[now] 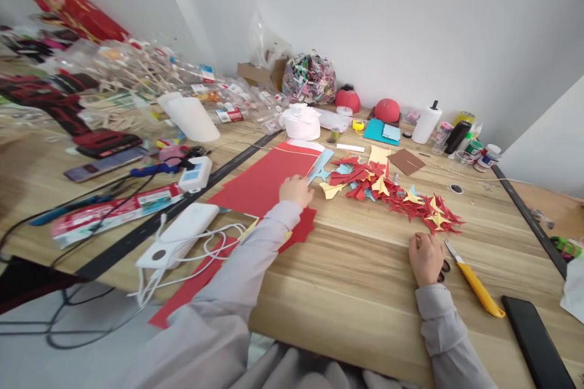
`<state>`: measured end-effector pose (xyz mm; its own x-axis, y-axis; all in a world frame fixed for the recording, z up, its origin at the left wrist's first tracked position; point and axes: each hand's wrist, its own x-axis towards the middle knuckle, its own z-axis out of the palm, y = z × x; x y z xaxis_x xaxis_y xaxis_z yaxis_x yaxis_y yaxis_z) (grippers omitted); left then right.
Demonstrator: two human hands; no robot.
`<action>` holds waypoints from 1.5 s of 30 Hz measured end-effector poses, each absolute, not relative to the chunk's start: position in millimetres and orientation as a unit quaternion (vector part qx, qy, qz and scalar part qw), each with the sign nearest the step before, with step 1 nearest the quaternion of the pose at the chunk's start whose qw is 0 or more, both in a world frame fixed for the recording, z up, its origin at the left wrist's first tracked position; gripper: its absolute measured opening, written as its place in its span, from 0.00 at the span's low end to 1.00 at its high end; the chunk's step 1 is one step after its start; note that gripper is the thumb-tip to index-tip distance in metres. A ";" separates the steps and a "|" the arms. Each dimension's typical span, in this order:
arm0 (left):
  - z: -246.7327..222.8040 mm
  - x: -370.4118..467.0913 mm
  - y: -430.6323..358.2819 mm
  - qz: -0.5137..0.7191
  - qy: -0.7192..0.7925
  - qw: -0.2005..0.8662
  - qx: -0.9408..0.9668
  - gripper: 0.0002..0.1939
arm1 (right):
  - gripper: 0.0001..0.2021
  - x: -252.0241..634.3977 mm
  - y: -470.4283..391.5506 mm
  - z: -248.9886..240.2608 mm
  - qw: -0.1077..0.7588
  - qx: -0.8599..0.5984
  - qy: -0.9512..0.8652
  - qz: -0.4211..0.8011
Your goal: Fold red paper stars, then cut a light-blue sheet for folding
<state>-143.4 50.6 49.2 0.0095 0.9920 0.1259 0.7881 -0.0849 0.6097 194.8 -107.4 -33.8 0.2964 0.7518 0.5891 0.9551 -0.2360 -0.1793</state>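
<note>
My left hand (296,190) rests palm down at the right edge of a large red paper sheet (269,173), its fingers bent forward over the paper. A light blue paper piece (322,165) lies just beyond those fingers, and a cut red paper piece (303,230) lies below the wrist. My right hand (426,258) is curled closed on the table; its palm side is hidden. Dark scissors handles (443,270) show beside it, partly covered. A yellow craft knife (479,289) lies to its right. Beyond this hand is a pile of red and yellow folded paper stars (410,202).
A black phone (538,340) lies at the lower right. At left are a white power bank (180,236) with cables, a cordless drill (86,115) and plastic bottles (232,97). Brown paper (407,161), a tape roll (456,188) and paint jars (487,158) sit farther back.
</note>
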 end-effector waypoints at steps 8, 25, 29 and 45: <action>36.2 -199.7 65.6 0.044 0.747 0.068 0.660 0.31 | 0.08 189.2 -113.9 -27.1 0.272 -0.704 -0.610 -0.241; 59.0 -234.7 83.4 0.047 0.658 0.130 0.740 0.27 | 0.05 -33.4 -5.2 28.7 0.276 -0.596 -0.557 0.508; 58.0 -221.0 74.0 0.034 0.648 0.088 0.756 0.30 | 0.03 -78.0 45.8 33.0 0.242 -0.634 -0.515 0.525; 47.5 -216.9 79.2 0.032 0.677 0.043 0.734 0.16 | 0.09 -103.1 75.0 31.4 0.298 -0.665 -0.609 0.314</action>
<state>-216.9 79.2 47.5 0.0799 0.9967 -0.0117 0.9912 -0.0782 0.1072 -103.1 75.0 31.4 0.0616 0.9966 -0.0550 0.6225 -0.0814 -0.7784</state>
